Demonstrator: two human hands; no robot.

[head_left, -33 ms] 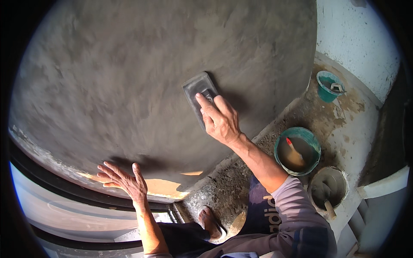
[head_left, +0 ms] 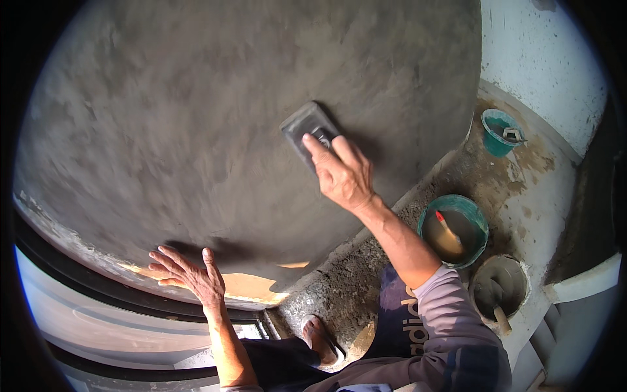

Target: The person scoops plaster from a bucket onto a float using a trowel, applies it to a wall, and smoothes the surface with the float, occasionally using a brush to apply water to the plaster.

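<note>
My right hand point(head_left: 347, 176) is closed round the handle of a grey rectangular plastering float point(head_left: 302, 122), with the index finger stretched along its back. The float lies against a large grey plastered wall point(head_left: 215, 130), tilted with its far end to the upper left. At the lower left, my left hand point(head_left: 192, 274) is open, fingers spread, and holds nothing. It is at the wall's lower part, its shadow close beside it; whether the palm presses on the plaster I cannot tell.
On the right stand a green tub point(head_left: 484, 225) of murky water with a red-tipped brush point(head_left: 448, 230), a round bucket point(head_left: 524, 281) of grey mix with a trowel handle point(head_left: 501, 320), and a smaller green bucket point(head_left: 498, 145). Loose mortar point(head_left: 353, 271) lies along the wall's foot, near my sandalled foot point(head_left: 318, 336).
My right hand and the float have shifted slightly to the right, and the float has turned a little. My left hand stays almost where it was.
</note>
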